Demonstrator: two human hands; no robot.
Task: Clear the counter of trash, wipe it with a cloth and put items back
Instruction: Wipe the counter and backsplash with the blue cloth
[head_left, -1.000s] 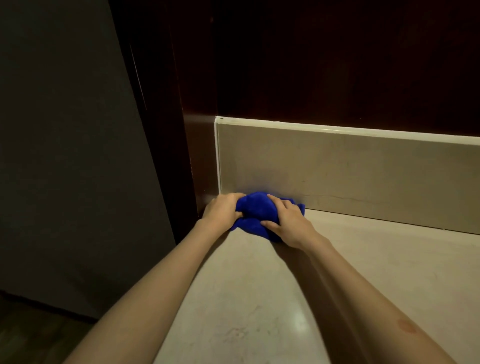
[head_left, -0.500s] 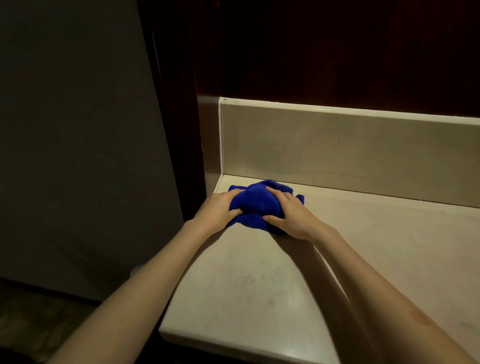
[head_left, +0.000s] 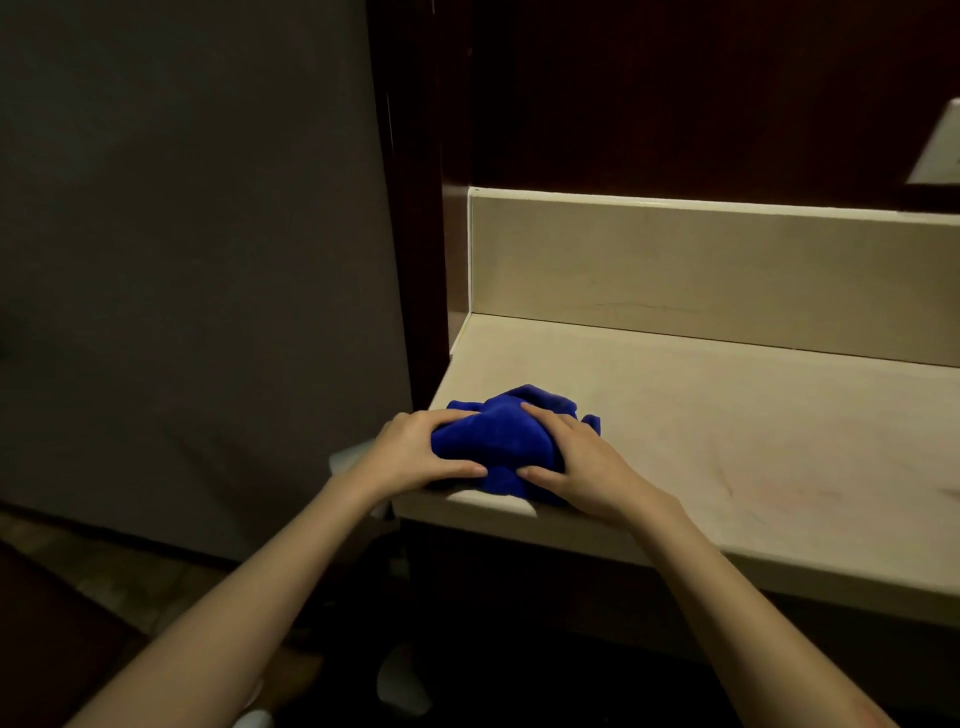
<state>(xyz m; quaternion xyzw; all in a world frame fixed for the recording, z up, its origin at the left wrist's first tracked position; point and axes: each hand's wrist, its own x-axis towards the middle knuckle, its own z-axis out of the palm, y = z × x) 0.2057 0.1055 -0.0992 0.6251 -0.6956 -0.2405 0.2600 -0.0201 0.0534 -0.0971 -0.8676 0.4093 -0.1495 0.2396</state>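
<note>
The room is dim, so much of the surroundings is hard to read: the dark wood panelling (head_left: 675, 93) above the counter shows no detail, and a pale shape (head_left: 940, 145) at the upper right edge is cut off and cannot be identified. Below the counter's front edge everything is in shadow; a couple of pale blurred forms (head_left: 400, 680) near the floor cannot be made out. A grey wall (head_left: 182, 234) fills the left side.

The blue cloth (head_left: 506, 441) lies bunched on the beige counter (head_left: 753, 441), at its left end close to the front edge, well away from the upstand (head_left: 701, 270) at the back. The left hand (head_left: 415, 457) grips the cloth's left side, its fingers (head_left: 441, 415) curled over the top and thumb along the near edge. The right hand (head_left: 582, 462) grips the right side, fingers spread and bent onto the fabric. The hands cover part of the cloth
</note>
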